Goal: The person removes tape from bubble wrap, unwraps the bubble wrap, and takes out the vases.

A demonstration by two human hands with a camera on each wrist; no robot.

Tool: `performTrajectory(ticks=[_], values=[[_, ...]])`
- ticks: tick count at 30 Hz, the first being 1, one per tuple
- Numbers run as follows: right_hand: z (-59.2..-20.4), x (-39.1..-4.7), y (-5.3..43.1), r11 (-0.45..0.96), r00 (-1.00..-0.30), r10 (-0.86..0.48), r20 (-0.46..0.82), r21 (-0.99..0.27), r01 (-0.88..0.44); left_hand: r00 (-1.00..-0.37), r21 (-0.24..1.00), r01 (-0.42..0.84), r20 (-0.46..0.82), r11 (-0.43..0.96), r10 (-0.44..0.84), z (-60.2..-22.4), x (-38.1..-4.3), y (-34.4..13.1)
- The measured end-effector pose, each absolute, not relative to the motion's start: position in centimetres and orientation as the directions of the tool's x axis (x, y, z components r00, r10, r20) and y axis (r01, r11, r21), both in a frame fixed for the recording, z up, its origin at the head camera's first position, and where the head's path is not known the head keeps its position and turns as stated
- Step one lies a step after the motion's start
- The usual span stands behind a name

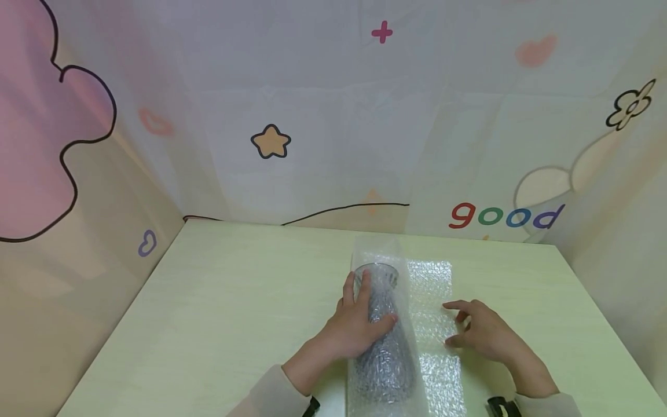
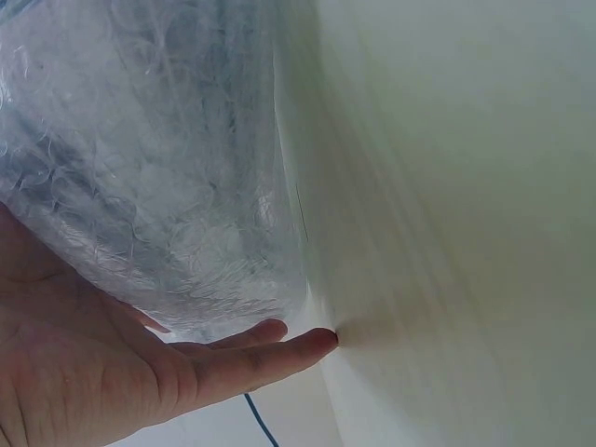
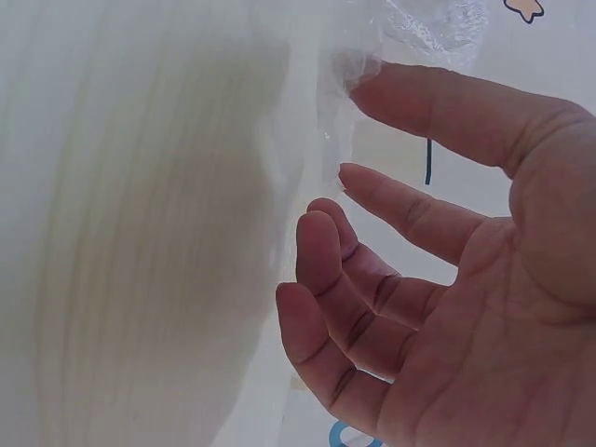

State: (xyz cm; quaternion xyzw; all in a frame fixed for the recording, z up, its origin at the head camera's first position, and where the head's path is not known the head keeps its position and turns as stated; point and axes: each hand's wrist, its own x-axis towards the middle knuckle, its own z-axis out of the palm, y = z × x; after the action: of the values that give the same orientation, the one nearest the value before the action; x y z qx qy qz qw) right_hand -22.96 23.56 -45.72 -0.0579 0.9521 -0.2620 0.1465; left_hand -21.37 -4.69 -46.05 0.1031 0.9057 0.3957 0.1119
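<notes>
A tall, round-rimmed object wrapped in bubble wrap (image 1: 387,362) lies lengthwise on the table, wider towards the near end; through the layers its kind cannot be told. My left hand (image 1: 350,327) rests on its left side and top, the fingers mostly straight and the thumb across it. In the left wrist view, the fingertips reach down beside the wrapped object (image 2: 158,158) to the tabletop. A flat strip of bubble wrap (image 1: 435,324) extends to the right from under it. At that strip's right edge is my right hand (image 1: 484,330), fingers loosely bent, the thumb at the plastic's edge.
The pale wooden table (image 1: 250,301) ends at a printed cloth backdrop (image 1: 323,104) behind, with cloth at both sides too. Dark bands (image 1: 502,406) show near both sleeves.
</notes>
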Motion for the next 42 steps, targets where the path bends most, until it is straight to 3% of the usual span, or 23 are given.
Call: performTrajectory(ticks=[26,42], values=[[-44.7,-22.2,22.8,0.821,-0.960,-0.224,-0.167,-0.563,-0.093,-0.953,0.742,0.098,-0.121,0.664,0.277,-45.9,-21.2,-4.7],[-45.5,-22.2,22.4,0.815,-0.938,-0.229,-0.258,-0.578,-0.040,-0.954,0.739,0.096,-0.122,0.667,0.272,-45.7,-21.1,-4.7]])
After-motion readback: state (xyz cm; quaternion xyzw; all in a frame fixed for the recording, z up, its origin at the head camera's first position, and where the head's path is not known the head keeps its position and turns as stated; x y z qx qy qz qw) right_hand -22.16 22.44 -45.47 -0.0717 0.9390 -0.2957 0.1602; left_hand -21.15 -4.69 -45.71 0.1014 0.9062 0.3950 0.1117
